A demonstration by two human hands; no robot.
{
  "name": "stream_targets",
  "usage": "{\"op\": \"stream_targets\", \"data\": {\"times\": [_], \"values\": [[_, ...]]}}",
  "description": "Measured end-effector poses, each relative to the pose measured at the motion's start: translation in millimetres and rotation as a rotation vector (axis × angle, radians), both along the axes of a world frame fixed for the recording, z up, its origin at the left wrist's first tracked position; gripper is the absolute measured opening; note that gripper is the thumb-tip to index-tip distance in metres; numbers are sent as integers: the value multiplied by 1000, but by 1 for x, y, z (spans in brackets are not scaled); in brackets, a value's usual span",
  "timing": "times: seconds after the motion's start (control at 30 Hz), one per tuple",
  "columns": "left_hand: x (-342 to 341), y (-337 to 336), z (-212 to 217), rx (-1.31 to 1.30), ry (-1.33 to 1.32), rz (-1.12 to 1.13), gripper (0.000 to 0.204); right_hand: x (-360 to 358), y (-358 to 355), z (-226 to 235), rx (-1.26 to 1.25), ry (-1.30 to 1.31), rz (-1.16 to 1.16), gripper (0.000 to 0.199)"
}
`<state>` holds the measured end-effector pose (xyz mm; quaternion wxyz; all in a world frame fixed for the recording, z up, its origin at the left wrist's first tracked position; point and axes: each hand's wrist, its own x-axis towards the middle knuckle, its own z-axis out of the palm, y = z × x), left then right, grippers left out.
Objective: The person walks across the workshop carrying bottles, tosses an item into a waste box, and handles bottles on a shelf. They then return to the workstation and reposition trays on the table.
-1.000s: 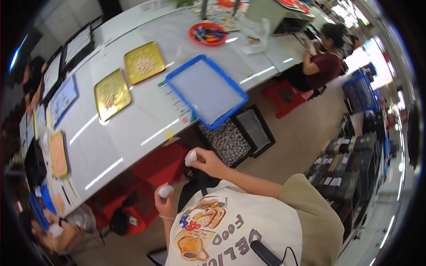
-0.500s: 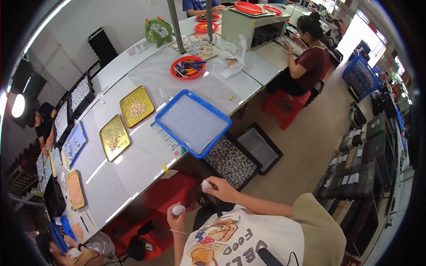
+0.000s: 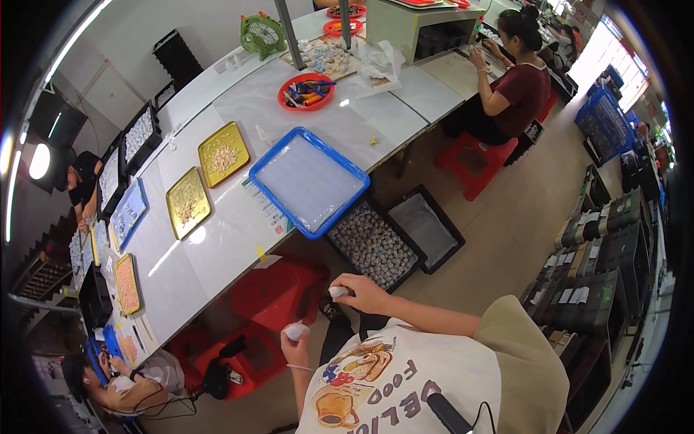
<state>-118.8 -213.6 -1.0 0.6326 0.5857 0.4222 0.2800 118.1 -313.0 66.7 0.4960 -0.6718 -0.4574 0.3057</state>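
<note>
In my left hand (image 3: 295, 350) is a small white rounded piece (image 3: 295, 331), with the fingers closed round its lower side. My right hand (image 3: 363, 295) pinches a second white rounded piece (image 3: 337, 291) between thumb and fingers. Both hands are in front of my body, apart from each other, and neither touches the table. The pieces are too small to tell their exact kind. Beyond my right hand stands a black crate (image 3: 414, 262) full of small pale pieces. A blue-rimmed tray (image 3: 359, 189) with a whitish, shiny bottom juts over the table edge above that crate.
Yellow trays (image 3: 189, 205) with small bits lie on the white table (image 3: 242, 210). Farther back are a red basket of tools (image 3: 306, 92) and a green fan (image 3: 262, 36). Red stools (image 3: 271, 296) stand under the near edge. Other people sit around the table; black crates (image 3: 578, 289) are stacked right.
The view has shifted, so the table and trays appear higher. My right hand's piece has turned from upright to lying flatter. Both hands still hold their pieces.
</note>
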Motion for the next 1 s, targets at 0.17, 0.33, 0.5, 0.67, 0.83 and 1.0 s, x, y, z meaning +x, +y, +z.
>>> {"op": "stream_targets", "data": {"times": [0.17, 0.33, 0.5, 0.67, 0.83, 1.0], "values": [[-5, 3, 3, 3, -26, 6, 28, -11, 3, 1, -51, 9, 32, 25], [-11, 20, 0, -38, -29, -37, 29, -28, 12, 0, -47, 27, 24, 25], [-12, 49, 5, -54, -34, -133, 28, -44, 28, 1, -33, 33, -45, 24], [-19, 79, 10, -37, -30, -183, 27, -58, 46, -3, -39, 87, -120, 23], [-21, 107, 6, -23, -15, -185, 26, -58, 63, -5, -13, 124, -176, 21], [0, 126, 2, -45, -44, -217, 25, -51, 67, 1, -4, 137, -221, 21]]}}
